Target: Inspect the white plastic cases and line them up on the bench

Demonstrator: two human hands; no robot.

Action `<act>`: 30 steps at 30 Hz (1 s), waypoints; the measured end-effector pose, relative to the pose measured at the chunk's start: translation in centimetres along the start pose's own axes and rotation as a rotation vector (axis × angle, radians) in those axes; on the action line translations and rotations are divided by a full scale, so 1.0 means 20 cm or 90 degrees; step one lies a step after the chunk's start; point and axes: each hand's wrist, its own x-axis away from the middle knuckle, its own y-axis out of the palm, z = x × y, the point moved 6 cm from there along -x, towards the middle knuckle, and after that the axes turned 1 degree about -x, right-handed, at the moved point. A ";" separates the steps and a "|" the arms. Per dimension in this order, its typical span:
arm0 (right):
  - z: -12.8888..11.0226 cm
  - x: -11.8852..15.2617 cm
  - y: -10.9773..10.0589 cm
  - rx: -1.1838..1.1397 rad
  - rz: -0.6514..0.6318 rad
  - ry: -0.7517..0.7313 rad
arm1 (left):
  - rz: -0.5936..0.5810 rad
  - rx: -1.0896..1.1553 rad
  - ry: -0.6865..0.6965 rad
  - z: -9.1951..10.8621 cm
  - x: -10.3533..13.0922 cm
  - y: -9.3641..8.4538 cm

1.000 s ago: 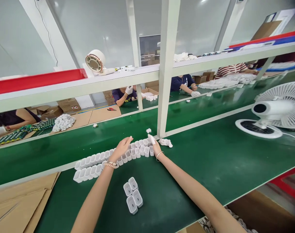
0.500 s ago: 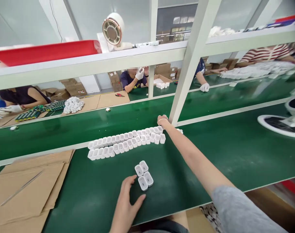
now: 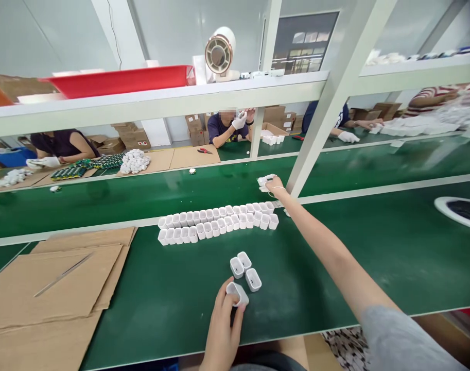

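My left hand (image 3: 220,327) is closed around a small white open-topped plastic housing (image 3: 235,292), which is tilted near the table's front. Beside it stand three like housings (image 3: 253,280), each with a small dark slot in its floor. My right hand (image 3: 275,184) is stretched out past the pale rail and grips a small white plastic part with a dark spot (image 3: 265,180), over the green belt. Between my hands, two long rows of white housings (image 3: 219,225) stand on the green table (image 3: 173,299).
Flat cardboard sheets (image 3: 65,288) with a thin metal strip (image 3: 63,274) lie on the left. A slanted white post (image 3: 315,134) rises beside my right wrist. Overhead runs a shelf (image 3: 150,105) with a red tray (image 3: 126,80). Co-workers sit across the belt.
My left hand has closed on one of the front housings and tilted it. My right hand now shows a white part in its fingers. The view has shifted left.
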 end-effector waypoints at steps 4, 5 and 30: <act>-0.09 0.24 0.04 -0.233 -0.160 -0.090 | 0.141 0.119 -0.014 0.01 -0.01 -0.16; -0.11 0.32 0.04 -0.275 -0.197 -0.109 | 0.185 0.131 -0.018 0.01 -0.03 -0.20; -0.34 1.46 0.11 -0.183 -0.428 -0.642 | 0.370 -0.121 0.226 0.35 -0.20 -0.40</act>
